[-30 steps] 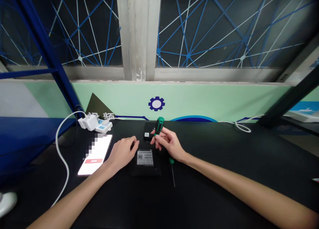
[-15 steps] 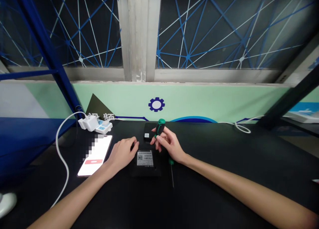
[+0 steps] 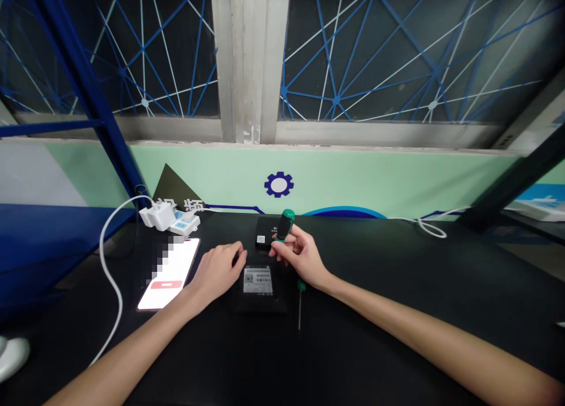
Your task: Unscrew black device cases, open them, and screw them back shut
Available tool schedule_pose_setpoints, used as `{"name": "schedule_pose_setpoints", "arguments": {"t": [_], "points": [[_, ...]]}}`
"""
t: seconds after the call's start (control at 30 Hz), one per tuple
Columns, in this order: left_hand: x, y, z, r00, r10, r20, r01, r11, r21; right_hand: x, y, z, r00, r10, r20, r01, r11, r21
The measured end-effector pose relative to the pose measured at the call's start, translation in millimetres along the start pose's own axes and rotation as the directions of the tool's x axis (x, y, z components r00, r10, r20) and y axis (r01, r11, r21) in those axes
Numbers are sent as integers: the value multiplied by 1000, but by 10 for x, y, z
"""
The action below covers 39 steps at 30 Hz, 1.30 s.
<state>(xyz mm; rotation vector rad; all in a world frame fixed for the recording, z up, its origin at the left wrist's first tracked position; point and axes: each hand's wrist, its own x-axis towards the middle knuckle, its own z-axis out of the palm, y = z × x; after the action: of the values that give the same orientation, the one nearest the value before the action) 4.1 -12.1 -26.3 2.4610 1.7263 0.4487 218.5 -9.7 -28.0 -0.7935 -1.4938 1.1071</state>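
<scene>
We are taking the labelled black device (image 3: pixel 261 304) as our clock centre, with twelve toward the window. At the left edge, between eight and nine o'clock, one white rounded object (image 3: pixel 13 358) is sitting. Between three and four, the first of two green-handled tools, a thin-shafted screwdriver (image 3: pixel 301 298), is pointing its shaft toward us; our wrist is hiding its upper part, and we cannot tell whether it is lying free. The one device is lying flat, showing one label (image 3: pixel 258 281). At nine o'clock one phone (image 3: pixel 170 282) is glowing face up. At ten, our left hand (image 3: pixel 220 266) is resting loosely curled near the device's far corner, and we cannot tell whether it is touching or gripping anything. At two, our right hand (image 3: pixel 305 254) is pinching the second tool, a thicker green-and-black driver (image 3: pixel 285 222), fingertips closed on its handle, which is standing slightly tilted. Beyond, at twelve, one black box (image 3: pixel 266 229) is lying behind that handle. Between ten and eleven, one power strip (image 3: pixel 185 222) is carrying one white adapter (image 3: pixel 161 216). Farthest, we are facing one gear emblem (image 3: pixel 279 185) at twelve.
</scene>
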Motion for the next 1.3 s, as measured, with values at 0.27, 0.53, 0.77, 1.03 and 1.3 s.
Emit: {"name": "schedule_pose_setpoints", "arguments": {"t": [0.27, 0.53, 0.77, 1.03, 1.3], "points": [[4, 14, -8, 1000, -7, 12, 7, 1000, 5, 13, -14, 30, 999, 35, -19, -35, 999, -10], [-7, 25, -28, 1000, -5, 14, 5, 1000, -4, -48, 9, -74, 993, -110, 49, 110, 994, -12], [-6, 17, -21, 1000, -3, 9, 3, 1000, -5, -25, 24, -27, 985, -160, -68, 145, 972, -184], [-3, 15, -16, 1000, -3, 22, 3, 1000, -12, 2, 17, 37, 988, -106, -110, 88, 983, -161], [-10, 19, -25, 1000, -4, 19, 5, 1000, -12, -39, -11, -40, 984, -177, -12, 174, 973, -152]]}}
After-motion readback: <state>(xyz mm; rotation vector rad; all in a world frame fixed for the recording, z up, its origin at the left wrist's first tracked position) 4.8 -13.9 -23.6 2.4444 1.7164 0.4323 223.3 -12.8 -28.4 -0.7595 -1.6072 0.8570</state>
